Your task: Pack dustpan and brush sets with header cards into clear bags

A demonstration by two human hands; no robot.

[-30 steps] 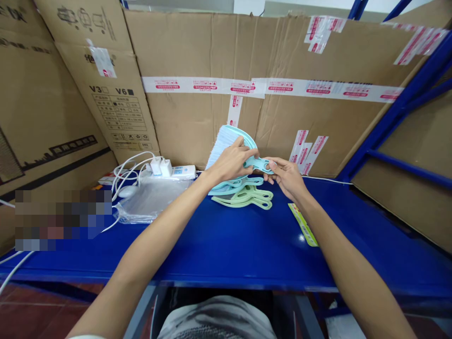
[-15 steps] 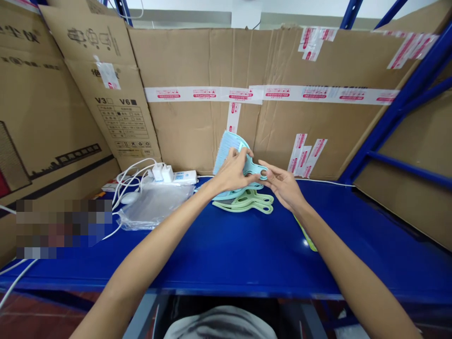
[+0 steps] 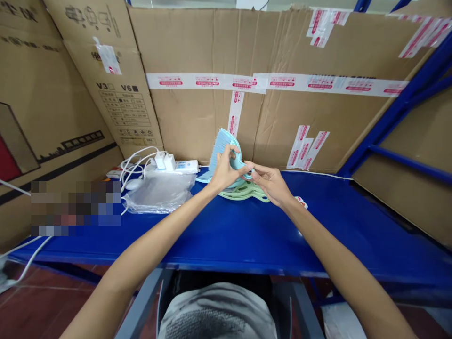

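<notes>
My left hand (image 3: 223, 170) grips a light blue plastic hand brush (image 3: 223, 147) with pale bristles, held upright above the blue shelf. Fingers of my right hand (image 3: 267, 182) pinch the end of its handle from the right. Under both hands lies a small stack of similar flat plastic pieces, pale green (image 3: 247, 193) on top with a light blue one beneath.
A blue metal shelf (image 3: 229, 235) carries a clear plastic bag (image 3: 158, 194), a white power strip with plugs and cables (image 3: 173, 165), and a label strip partly hidden by my right forearm (image 3: 301, 202). Taped cardboard boxes (image 3: 282, 84) wall the back and left. Blue uprights stand at right.
Both hands with the brush shifted slightly left and the brush turned more edge-on. The view drew back a little.
</notes>
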